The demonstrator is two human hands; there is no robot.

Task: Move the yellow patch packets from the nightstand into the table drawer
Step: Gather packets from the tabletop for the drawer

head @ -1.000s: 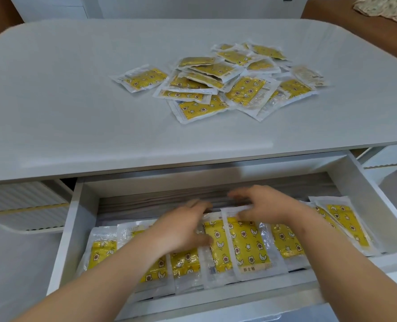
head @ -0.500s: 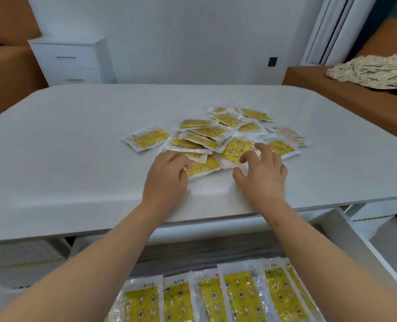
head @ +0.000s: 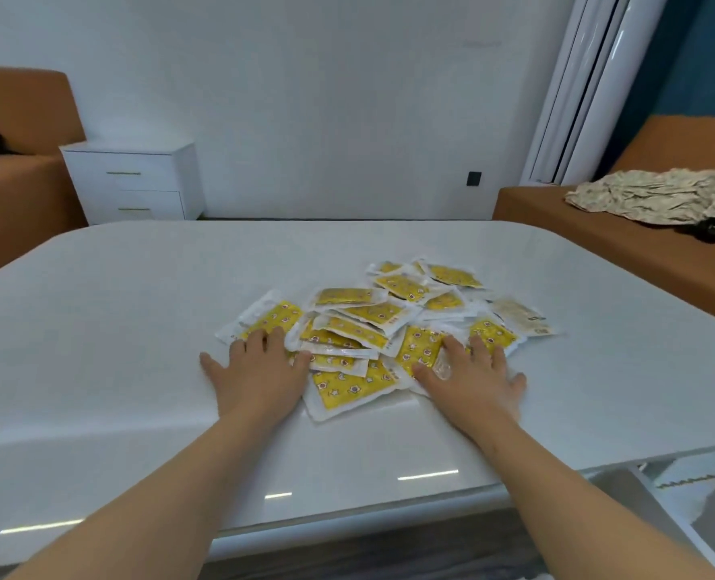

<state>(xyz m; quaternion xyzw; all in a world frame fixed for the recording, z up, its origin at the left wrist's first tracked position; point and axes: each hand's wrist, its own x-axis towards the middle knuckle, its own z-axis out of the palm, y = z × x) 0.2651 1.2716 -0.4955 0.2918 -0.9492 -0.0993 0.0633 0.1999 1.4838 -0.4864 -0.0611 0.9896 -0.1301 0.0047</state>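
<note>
Several yellow patch packets (head: 372, 324) in clear wrappers lie in a loose heap on the white table top (head: 96, 328). My left hand (head: 255, 370) lies flat with spread fingers on the heap's left edge, fingertips on a packet (head: 270, 318). My right hand (head: 473, 378) lies flat on the heap's right side, fingers over two packets. Between the hands sits one packet (head: 347, 389) nearest me. Only a strip of the open drawer (head: 389, 546) shows below the table's front edge; its contents are out of view.
A white nightstand with two drawers (head: 134, 182) stands against the far wall. Orange seats flank the table; the right one (head: 598, 228) carries a crumpled cloth (head: 657, 194). A white drawer side (head: 673, 517) juts out at bottom right.
Both hands left the drawer, rose to the table top and now lie spread on the packet heap. The view tilted up, so the drawer's packets dropped out of sight.
</note>
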